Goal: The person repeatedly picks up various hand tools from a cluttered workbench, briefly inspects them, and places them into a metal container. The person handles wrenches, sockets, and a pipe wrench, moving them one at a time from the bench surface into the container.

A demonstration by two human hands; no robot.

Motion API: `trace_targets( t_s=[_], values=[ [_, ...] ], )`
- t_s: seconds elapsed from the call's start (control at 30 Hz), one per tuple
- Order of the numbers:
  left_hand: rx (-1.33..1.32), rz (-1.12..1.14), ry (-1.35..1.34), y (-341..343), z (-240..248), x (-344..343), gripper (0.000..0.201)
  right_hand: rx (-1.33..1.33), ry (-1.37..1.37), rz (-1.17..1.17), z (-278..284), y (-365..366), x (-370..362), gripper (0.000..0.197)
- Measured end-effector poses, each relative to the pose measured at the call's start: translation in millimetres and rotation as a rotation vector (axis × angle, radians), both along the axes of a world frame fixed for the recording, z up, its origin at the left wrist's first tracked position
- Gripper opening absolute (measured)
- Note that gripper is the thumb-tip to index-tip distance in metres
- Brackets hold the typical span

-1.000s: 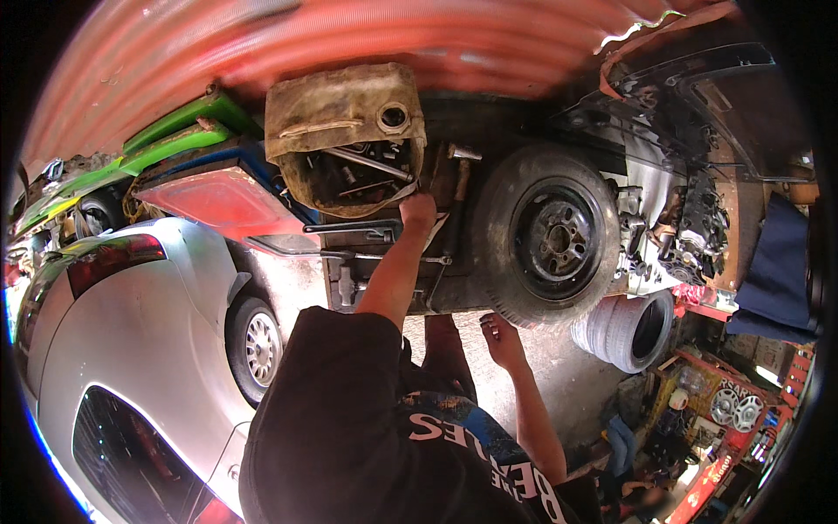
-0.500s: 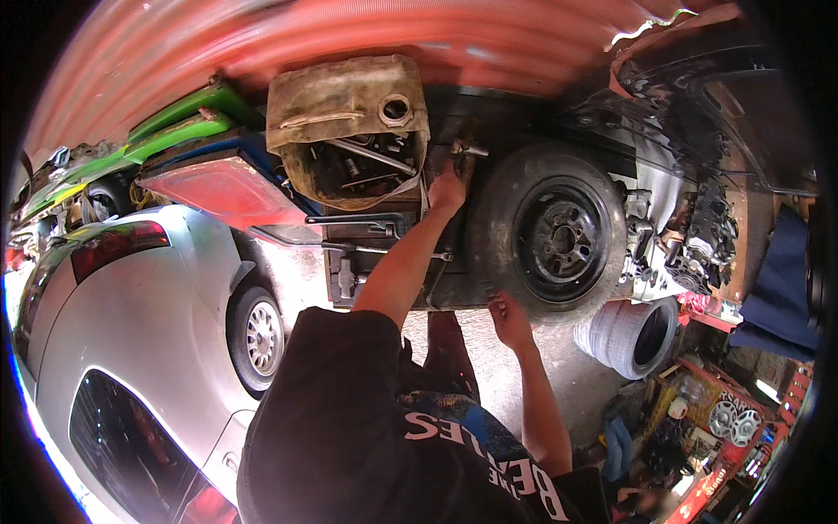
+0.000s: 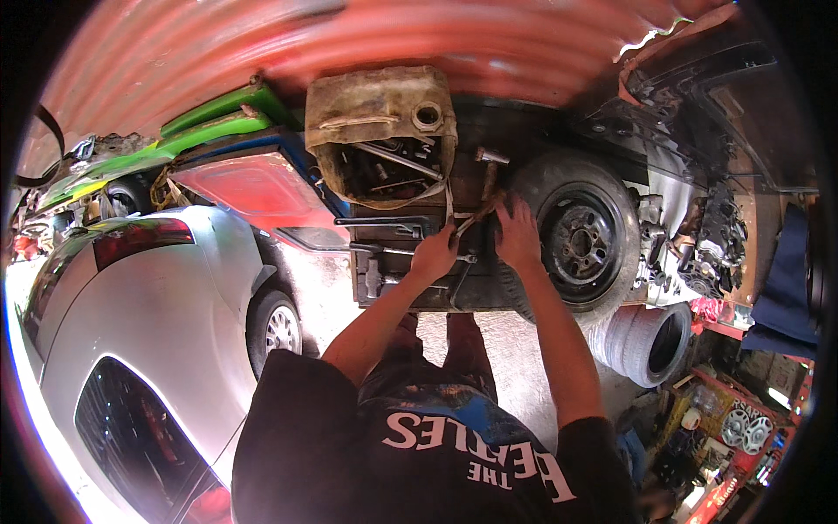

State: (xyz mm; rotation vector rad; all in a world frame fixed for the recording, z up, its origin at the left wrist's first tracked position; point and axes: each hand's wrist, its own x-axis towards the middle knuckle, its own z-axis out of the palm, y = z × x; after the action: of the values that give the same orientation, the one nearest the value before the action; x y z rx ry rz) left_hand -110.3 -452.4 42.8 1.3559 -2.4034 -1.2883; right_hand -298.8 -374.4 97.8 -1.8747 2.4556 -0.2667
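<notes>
At the bench, my left hand [image 3: 436, 251] is closed around a slim metal tool [image 3: 466, 225], whose pale end sticks out towards the right; its exact kind is unclear. My right hand [image 3: 518, 234] rests against the left side of a tyre on a black steel wheel [image 3: 583, 243], fingers stretched forward. Just beyond the hands lies a hammer [image 3: 491, 158], head away from me. Left of my left hand are a black-handled tool [image 3: 384, 225] and a wrench [image 3: 468, 258]. Another hammer [image 3: 373, 278] lies near the bench's left edge.
A cut-open, dirty plastic container [image 3: 377, 96] full of tools stands at the back of the bench. Engine parts [image 3: 711, 236] lie right of the wheel. Loose tyres [image 3: 656, 348] sit on the floor at right. A silver car [image 3: 131, 288] fills the left side.
My left hand has come back from the far hammer towards me. My right hand has moved forward from the bench's front edge to the tyre's left side. The view has shifted slightly.
</notes>
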Motion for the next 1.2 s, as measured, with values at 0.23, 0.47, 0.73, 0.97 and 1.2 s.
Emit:
trace_targets(
  t_s=[0.23,0.47,0.73,0.97,1.2],
  values=[
    [-0.256,-0.238,0.207,-15.6,6.6,73.3,0.025,0.425,-0.005,0.335,-20.3,-21.8,8.6,0.026],
    [-0.141,-0.011,-0.162,-74.5,-53.2,152.0,0.039,0.393,-0.129,0.013,-15.1,38.7,12.6,0.028],
    [-0.041,-0.188,-0.575,-66.6,-100.9,153.9,0.083,0.251,-0.823,-0.351,-29.7,104.3,46.4,0.045],
    [-0.083,-0.199,-0.646,-48.4,-101.0,132.9,0.1,0.148,-0.943,-0.238,31.4,3.9,96.9,0.042],
    [-0.165,-0.152,-0.632,-44.9,-126.4,138.1,0.106,0.232,-0.118,0.061,70.5,-150.9,120.1,0.03]
  ],
)
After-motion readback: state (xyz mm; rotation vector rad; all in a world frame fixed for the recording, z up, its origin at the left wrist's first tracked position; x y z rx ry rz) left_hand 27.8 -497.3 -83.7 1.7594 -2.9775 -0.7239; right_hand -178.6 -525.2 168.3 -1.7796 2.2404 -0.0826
